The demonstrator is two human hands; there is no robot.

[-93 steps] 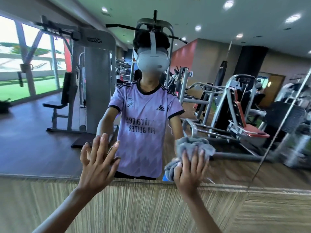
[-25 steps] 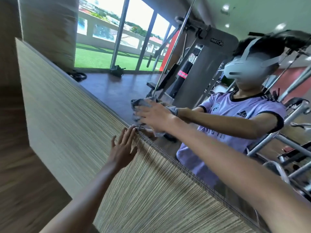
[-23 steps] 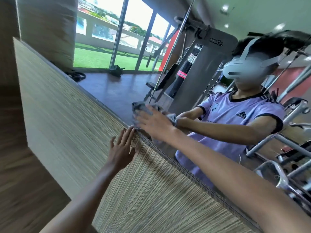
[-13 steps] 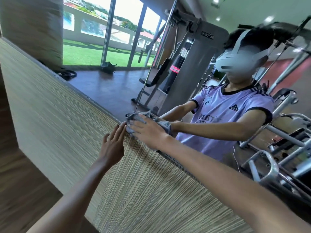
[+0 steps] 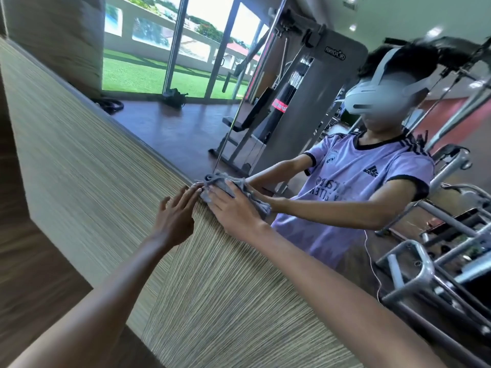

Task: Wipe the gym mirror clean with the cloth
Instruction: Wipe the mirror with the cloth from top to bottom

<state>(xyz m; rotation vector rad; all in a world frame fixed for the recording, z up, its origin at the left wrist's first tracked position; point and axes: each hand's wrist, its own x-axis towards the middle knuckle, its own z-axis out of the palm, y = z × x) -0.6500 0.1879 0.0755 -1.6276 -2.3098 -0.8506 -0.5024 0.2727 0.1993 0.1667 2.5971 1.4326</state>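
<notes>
The gym mirror (image 5: 170, 123) fills the upper right of the head view above a striped wooden wall panel (image 5: 87, 168). A grey cloth (image 5: 225, 185) lies bunched against the glass at the mirror's bottom edge. My right hand (image 5: 233, 211) presses the cloth onto the mirror with flat, spread fingers. My left hand (image 5: 175, 216) rests on the wooden panel just left of the cloth, its straight fingertips touching the mirror's lower edge. Part of the cloth is hidden under my right hand.
The mirror reflects a person in a purple shirt (image 5: 366, 187), a grey weight machine (image 5: 313, 102), metal frames (image 5: 435, 251) and big windows (image 5: 164, 49). A brown wooden floor (image 5: 32, 261) lies at the lower left.
My right hand has slid the cloth down and left along the glass to the mirror's bottom edge. The left hand has stayed on the panel. The camera has swung left since the oldest frame.
</notes>
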